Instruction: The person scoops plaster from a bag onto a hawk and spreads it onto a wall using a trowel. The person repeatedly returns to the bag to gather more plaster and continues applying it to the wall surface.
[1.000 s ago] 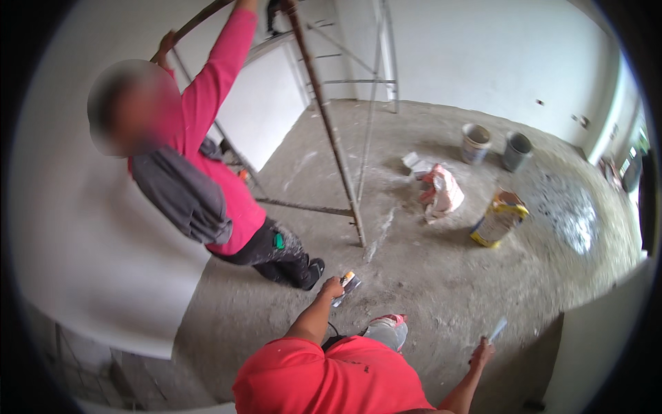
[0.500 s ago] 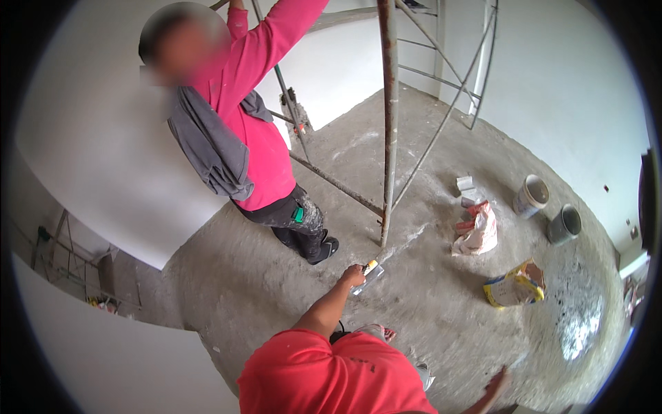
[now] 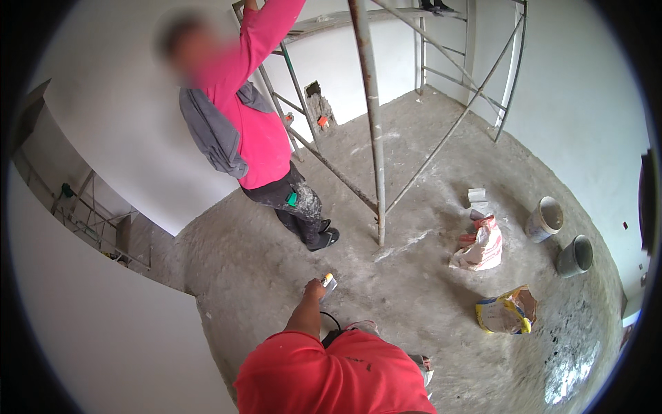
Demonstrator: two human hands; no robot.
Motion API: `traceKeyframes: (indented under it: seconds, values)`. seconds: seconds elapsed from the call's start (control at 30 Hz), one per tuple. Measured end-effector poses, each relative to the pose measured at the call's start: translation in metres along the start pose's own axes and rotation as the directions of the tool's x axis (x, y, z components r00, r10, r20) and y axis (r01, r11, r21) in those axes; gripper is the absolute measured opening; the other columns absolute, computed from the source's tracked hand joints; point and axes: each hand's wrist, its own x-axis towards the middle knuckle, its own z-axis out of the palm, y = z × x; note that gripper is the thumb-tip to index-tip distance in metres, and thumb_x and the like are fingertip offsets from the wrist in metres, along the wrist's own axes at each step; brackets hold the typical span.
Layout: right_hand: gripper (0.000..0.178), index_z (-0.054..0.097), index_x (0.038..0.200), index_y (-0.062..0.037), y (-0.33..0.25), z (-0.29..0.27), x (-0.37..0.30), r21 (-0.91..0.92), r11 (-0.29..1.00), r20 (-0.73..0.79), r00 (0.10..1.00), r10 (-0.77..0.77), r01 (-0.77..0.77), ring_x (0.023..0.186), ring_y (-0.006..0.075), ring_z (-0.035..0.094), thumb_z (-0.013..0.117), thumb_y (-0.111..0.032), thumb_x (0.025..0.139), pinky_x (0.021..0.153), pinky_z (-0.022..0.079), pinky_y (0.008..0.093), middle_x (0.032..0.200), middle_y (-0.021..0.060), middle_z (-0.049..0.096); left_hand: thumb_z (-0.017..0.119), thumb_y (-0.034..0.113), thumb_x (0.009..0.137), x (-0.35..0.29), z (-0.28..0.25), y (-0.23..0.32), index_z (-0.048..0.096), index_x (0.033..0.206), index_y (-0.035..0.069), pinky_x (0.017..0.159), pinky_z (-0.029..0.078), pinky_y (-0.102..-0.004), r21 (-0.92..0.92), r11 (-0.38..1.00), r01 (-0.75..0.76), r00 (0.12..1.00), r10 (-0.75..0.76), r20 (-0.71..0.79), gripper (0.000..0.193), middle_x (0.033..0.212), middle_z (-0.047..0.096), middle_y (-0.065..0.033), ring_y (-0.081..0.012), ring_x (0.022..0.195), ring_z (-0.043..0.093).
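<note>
My left hand (image 3: 314, 289) is closed round the yellow and white handle of a trowel (image 3: 330, 286), held out low in front of me, to the left of my body. Its flat grey blade points away from my fist, above the concrete floor. My red sleeve and shirt fill the lower part of the view. My right hand is out of the picture. Ahead on the left, a co-worker (image 3: 265, 148) in a pink top and spattered dark trousers stands beside a metal scaffold (image 3: 376, 138), one arm raised toward its frame.
To the right stand an open yellow and blue sack (image 3: 507, 312), a crumpled white and red bag (image 3: 480, 247) and two buckets, one pale (image 3: 545, 219), one grey (image 3: 575, 257). Wet floor (image 3: 572, 369) shines at lower right. A low white wall (image 3: 103, 317) rises on the left.
My left hand with the trowel has moved to the left and slightly down in the picture. My right hand has left the picture. The view has shifted, and the co-worker still reaches up.
</note>
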Motion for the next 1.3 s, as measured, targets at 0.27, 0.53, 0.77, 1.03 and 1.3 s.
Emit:
traceKeyframes:
  seconds: [0.27,0.53,0.77,1.03,1.3]
  values:
    - [0.029,0.061,0.080,-0.0120,-0.019,-0.153,0.099,-0.046,0.997,-0.040,0.997,-0.064,0.062,0.051,0.0163,0.047,0.057,-0.041,0.078,0.047,0.038,0.0396,0.058,0.0061,0.050,0.055,0.017,0.069,-0.100,0.046,0.147,0.060,0.101,0.004,0.082,0.047,-0.0390,-0.047,0.943,-0.329,0.938,0.333,0.101,0.035,0.100,0.061,-0.0184,-0.0335,0.096,0.058]
    - [0.034,0.067,0.087,-0.0122,-0.043,-0.245,0.194,-0.114,0.989,-0.048,0.994,-0.103,0.097,0.056,0.0164,0.050,0.057,-0.044,0.079,0.051,0.041,0.0421,0.062,0.0074,0.055,0.055,0.015,0.067,-0.127,0.095,0.178,0.060,0.101,0.002,0.083,0.047,-0.0376,-0.047,0.966,-0.252,0.959,0.256,0.122,0.037,0.102,0.060,-0.0204,-0.0341,0.097,0.057]
    - [0.029,0.061,0.079,-0.0126,-0.097,-0.231,0.189,-0.059,0.996,-0.037,0.997,-0.061,0.059,0.051,0.0164,0.047,0.056,-0.041,0.078,0.047,0.038,0.0400,0.058,0.0057,0.051,0.054,0.016,0.069,-0.116,0.129,0.242,0.061,0.102,0.003,0.083,0.047,-0.0385,-0.025,0.989,-0.145,0.971,0.147,0.187,0.036,0.103,0.060,-0.0190,-0.0324,0.099,0.057]
    - [0.026,0.055,0.069,-0.0131,-0.142,-0.217,0.204,-0.072,0.996,0.030,0.998,-0.047,0.049,0.045,0.0164,0.043,0.056,-0.038,0.077,0.042,0.035,0.0377,0.053,0.0038,0.046,0.053,0.015,0.071,-0.121,0.104,0.329,0.056,0.110,0.007,0.085,0.046,-0.0374,-0.048,0.955,-0.293,0.942,0.297,0.153,0.040,0.108,0.058,-0.0184,-0.0313,0.100,0.057]
    - [0.027,0.049,0.060,-0.0136,-0.144,-0.246,0.227,-0.004,0.997,0.010,0.997,-0.075,0.075,0.039,0.0164,0.039,0.055,-0.034,0.075,0.037,0.032,0.0354,0.048,0.0019,0.041,0.054,0.016,0.068,-0.138,0.127,0.311,0.061,0.103,0.008,0.082,0.047,-0.0387,-0.135,0.975,-0.176,0.971,0.195,0.140,0.036,0.101,0.061,-0.0181,-0.0321,0.096,0.058]
